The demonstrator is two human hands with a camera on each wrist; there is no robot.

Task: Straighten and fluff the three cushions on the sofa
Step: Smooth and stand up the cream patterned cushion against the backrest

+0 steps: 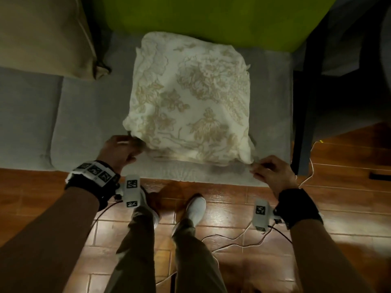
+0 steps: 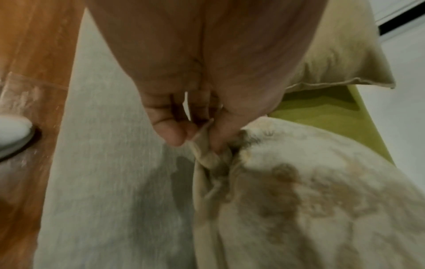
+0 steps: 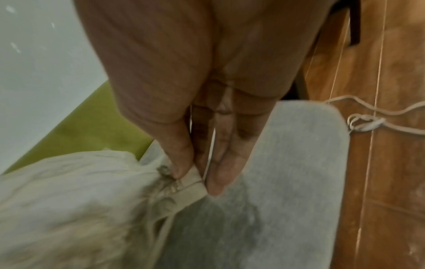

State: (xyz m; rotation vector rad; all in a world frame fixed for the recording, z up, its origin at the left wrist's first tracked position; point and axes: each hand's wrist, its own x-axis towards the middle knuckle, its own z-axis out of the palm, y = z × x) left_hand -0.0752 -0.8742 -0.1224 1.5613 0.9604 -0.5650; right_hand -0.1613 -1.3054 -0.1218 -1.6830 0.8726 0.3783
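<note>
From the head view, the cream floral cushion [image 1: 190, 98] lies flat on the grey sofa [image 1: 88, 115], wood floor [image 1: 232, 210] below. At my left wrist, my left hand [image 2: 184, 109] pinches its near corner. At my right wrist, my right hand [image 3: 207, 145] pinches the other.

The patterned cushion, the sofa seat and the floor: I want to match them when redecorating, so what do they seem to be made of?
The patterned cushion: apparently woven cream cloth with a tan floral design, matte; it creases and bunches where the left hand and right hand pinch its corners. Sofa seat: grey matte fabric with a fine weave showing, exact fibre unclear. Floor: glossy brown tiles with grout lines, possibly wood-look ceramic.
</note>
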